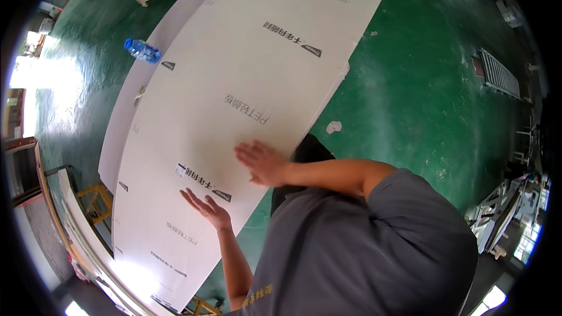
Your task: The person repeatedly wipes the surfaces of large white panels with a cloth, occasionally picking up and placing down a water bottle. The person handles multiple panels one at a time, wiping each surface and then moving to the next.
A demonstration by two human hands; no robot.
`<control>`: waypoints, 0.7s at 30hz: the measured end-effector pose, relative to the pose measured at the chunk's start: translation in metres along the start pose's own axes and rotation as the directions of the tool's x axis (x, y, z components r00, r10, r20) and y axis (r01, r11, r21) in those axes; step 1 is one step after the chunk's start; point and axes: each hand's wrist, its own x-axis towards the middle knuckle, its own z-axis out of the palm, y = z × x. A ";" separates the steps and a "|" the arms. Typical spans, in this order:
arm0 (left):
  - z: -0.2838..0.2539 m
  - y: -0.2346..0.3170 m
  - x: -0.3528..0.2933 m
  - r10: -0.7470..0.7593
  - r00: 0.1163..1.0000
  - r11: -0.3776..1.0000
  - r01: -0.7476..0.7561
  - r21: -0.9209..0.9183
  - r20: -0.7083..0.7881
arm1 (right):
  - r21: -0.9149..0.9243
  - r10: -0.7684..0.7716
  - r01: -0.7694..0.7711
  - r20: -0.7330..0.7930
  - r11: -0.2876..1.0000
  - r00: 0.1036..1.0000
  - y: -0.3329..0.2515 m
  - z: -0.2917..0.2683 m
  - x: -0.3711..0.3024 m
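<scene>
A long white panel [205, 123] with dark printed marks lies in front of me, running from the lower left to the far right. Above its near part, my left hand [209, 210] is raised with the fingers stretched and nothing in it. Farther along the panel's near edge is my right hand [261, 162], flat and empty, its fingers extended and slightly smeared by motion. Whether the right palm touches the surface, I cannot tell. A small pale label [180, 171] sits on the panel beyond my left hand.
Along the panel's left side runs a lower white surface [111, 140], with a blue-capped water bottle [142, 51] on it. Yellow stands [96, 202] are at the lower left. A metal rack [499, 74] lies on the green floor [404, 99] to the right.
</scene>
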 end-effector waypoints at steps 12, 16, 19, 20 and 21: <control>0.136 0.138 0.045 0.228 0.912 0.967 -0.172 -0.186 0.340 | -0.159 0.416 -0.543 -0.479 0.825 0.773 0.425 -0.102 -0.131; 0.227 0.271 0.096 0.522 0.698 0.853 -0.416 -0.316 0.490 | -0.181 0.630 -0.745 -0.428 0.642 0.647 0.546 -0.159 -0.145; 0.312 0.355 0.128 0.664 0.574 0.748 -0.500 -0.436 0.480 | -0.211 0.625 -0.750 -0.438 0.627 0.646 0.572 -0.172 -0.141; 0.336 0.377 0.135 0.680 0.560 0.733 -0.527 -0.431 0.473 | -0.209 0.609 -0.740 -0.451 0.639 0.653 0.570 -0.170 -0.139; 0.358 0.392 0.142 0.700 0.541 0.714 -0.551 -0.433 0.466 | -0.211 0.596 -0.735 -0.463 0.644 0.656 0.569 -0.168 -0.140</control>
